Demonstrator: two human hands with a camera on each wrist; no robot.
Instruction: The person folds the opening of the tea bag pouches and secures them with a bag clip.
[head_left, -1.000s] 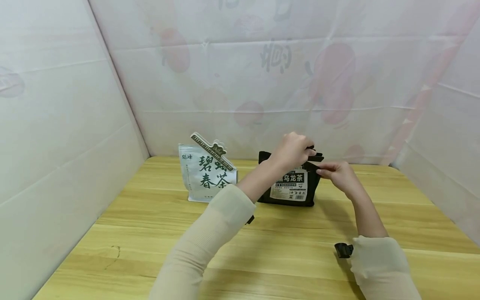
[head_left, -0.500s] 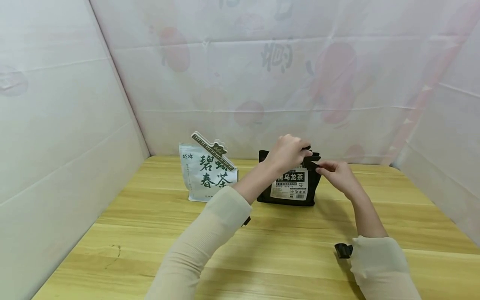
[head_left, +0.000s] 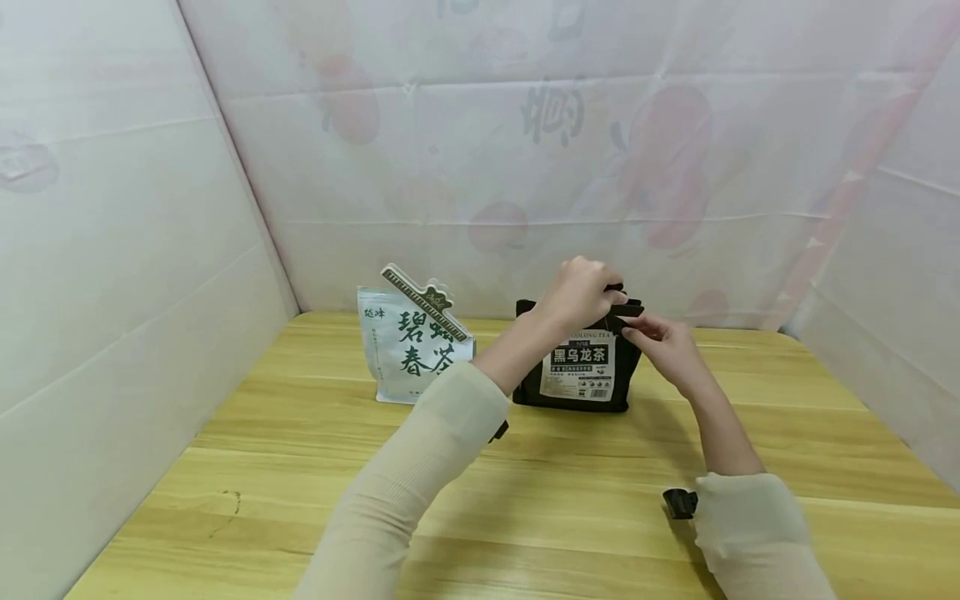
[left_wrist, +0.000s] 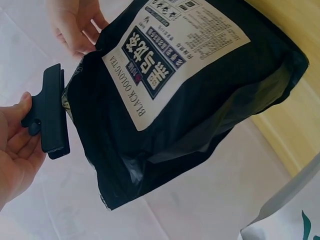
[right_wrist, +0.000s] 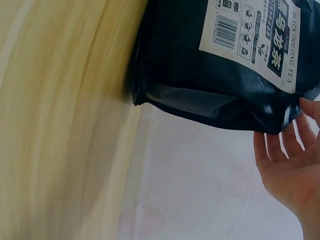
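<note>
A black tea bag with a pale "Black Oolong Tea" label stands upright on the table. My left hand is over its top, pinching the handles of a black bag clip between thumb and fingers. The clip's long bar lies right at the bag's top edge; whether it bites the bag, I cannot tell. At the bag's upper right corner, my right hand pinches the film between thumb and fingers, as the right wrist view also shows. A glimpse of the bag's gold lining shows beside the clip.
To the left stands a white tea bag with green characters, a cream-and-brown clip set aslant across its top corner. The wooden table is enclosed by pale fabric walls. A black wrist-worn device juts from the right sleeve.
My right hand has shifted slightly left and up along the bag's corner. The left hand with the clip dipped a little, then rose slightly. The white bag stays put.
</note>
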